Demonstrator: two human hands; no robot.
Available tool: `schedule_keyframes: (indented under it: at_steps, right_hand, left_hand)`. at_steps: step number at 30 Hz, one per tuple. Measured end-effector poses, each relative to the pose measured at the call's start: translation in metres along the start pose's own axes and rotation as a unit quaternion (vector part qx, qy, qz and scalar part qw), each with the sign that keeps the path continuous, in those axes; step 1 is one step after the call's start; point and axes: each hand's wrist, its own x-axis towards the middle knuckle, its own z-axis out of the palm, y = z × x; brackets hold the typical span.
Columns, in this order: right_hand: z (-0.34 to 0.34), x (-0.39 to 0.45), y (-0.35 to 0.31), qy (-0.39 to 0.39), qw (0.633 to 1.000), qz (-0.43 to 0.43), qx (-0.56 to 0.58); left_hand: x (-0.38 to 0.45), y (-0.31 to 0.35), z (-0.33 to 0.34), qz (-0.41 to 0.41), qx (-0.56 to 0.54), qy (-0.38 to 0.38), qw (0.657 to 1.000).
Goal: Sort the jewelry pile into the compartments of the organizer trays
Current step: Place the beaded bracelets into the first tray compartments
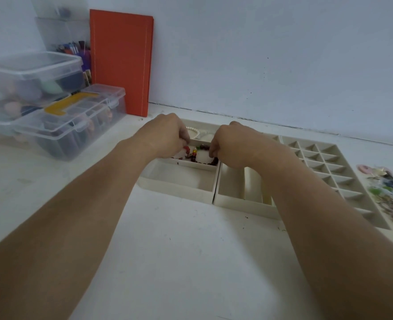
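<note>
inspector: head view, the only one. both hands are down in the middle compartment of the left organizer tray [179, 189]. the left hand [167, 135] has its fingers curled and pinched on one end of a dark beaded strand [196, 155]; the right hand [231, 140] is curled on the other end, near the tray's right wall.

clerk: why two hands on one piece?

inspector: my reading is that the strand is long and would bunch up. held at both ends it can be laid flat inside the walls. it carries red, green and yellow beads near the left hand.

clerk: anything else already filed?

inspector: a pearl strand [196, 131] lies in the compartment behind, partly hidden by the hands. the near compartment holds nothing i can see.

clerk: and the remaining stock?

inspector: the jewelry pile [391, 192] sits on the table at far right, just beside the grid tray [329, 167], whose small cells look unfilled. a slotted tray [237, 195] stands between the two, partly under the right forearm. i judge the sort to be early.

clerk: surroundings?

inspector: clear storage boxes [52, 116] at left, an orange board [121, 61] leaning on the wall.
</note>
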Motion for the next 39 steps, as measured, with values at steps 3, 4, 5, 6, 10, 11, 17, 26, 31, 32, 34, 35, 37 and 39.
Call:
schedule_keyframes:
  at_steps: [3,4,5,6,10,11,17,26,31,32,34,35,37,39]
  right_hand:
    - [-0.001,0.000,0.000,0.013,1.000,-0.004,0.006]
    - [-0.001,0.000,0.000,0.009,1.000,-0.004,0.008]
    - [0.000,0.000,0.000,0.004,1.000,-0.005,0.009]
    - [0.000,0.000,0.000,0.000,1.000,-0.007,0.009]
    - [-0.004,-0.003,-0.002,0.002,0.999,-0.026,0.028]
    - [-0.007,-0.005,-0.004,-0.003,0.999,-0.031,0.037]
    - [-0.005,-0.011,-0.016,0.004,0.998,-0.060,0.037]
    - [0.001,-0.008,-0.017,0.024,0.998,-0.063,0.010]
    - [-0.027,-0.024,-0.006,0.070,0.993,-0.058,0.073]
    - [-0.036,-0.032,0.002,0.094,0.989,-0.056,0.100]
    - [-0.050,-0.050,0.024,0.136,0.978,-0.042,0.152]
    - [-0.055,-0.062,0.039,0.147,0.975,-0.032,0.166]
    - [-0.058,-0.086,0.074,0.145,0.976,-0.001,0.165]
    - [-0.055,-0.108,0.108,0.129,0.980,0.040,0.144]
  left_hand:
    - [0.003,-0.010,-0.008,-0.024,0.020,0.013,0.999]
    - [0.003,-0.012,-0.009,-0.032,0.028,0.005,0.999]
    - [0.002,-0.014,-0.010,-0.039,0.033,-0.008,0.999]
    - [0.002,-0.015,-0.009,-0.043,0.030,-0.020,0.998]
    - [0.004,-0.017,-0.008,-0.043,0.013,-0.025,0.999]
    - [0.004,-0.018,-0.008,-0.042,0.006,-0.019,0.999]
    - [0.003,-0.017,-0.011,-0.047,-0.004,0.024,0.999]
    - [0.003,-0.017,-0.010,-0.044,-0.002,0.016,0.999]
    - [0.001,-0.008,-0.009,-0.008,-0.005,0.073,0.997]
    - [-0.001,-0.002,-0.009,0.002,-0.014,0.084,0.996]
    - [-0.006,0.009,-0.007,0.018,-0.048,0.100,0.994]
    - [-0.009,0.018,-0.005,0.028,-0.070,0.101,0.992]
    - [-0.014,0.043,0.003,0.051,-0.111,0.089,0.989]
    - [-0.017,0.074,0.015,0.074,-0.137,0.059,0.986]
